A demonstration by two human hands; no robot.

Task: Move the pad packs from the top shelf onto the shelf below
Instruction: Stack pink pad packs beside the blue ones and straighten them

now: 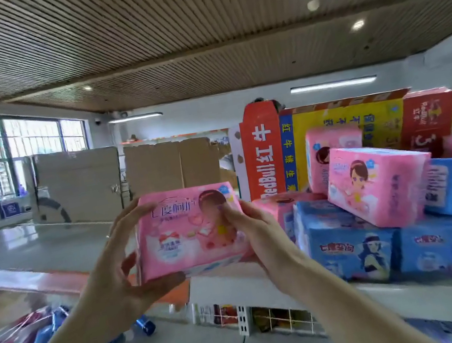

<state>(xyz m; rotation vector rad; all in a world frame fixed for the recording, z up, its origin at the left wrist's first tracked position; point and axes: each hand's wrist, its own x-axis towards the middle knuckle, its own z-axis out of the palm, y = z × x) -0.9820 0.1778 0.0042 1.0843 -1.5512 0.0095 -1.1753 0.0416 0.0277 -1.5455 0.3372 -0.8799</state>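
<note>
One pink pack (190, 232) in grip: left hand (118, 269), right hand (260, 234); shelf (35, 247) holds perhaps seven.

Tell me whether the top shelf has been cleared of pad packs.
No, blue packs and a pink pack lie stacked on the top shelf, right of the held pack.

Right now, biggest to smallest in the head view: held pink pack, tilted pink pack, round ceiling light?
1. held pink pad pack and tilted pink pad pack: alike; the held one is nearer, so unranked.
2. round ceiling light.
</note>
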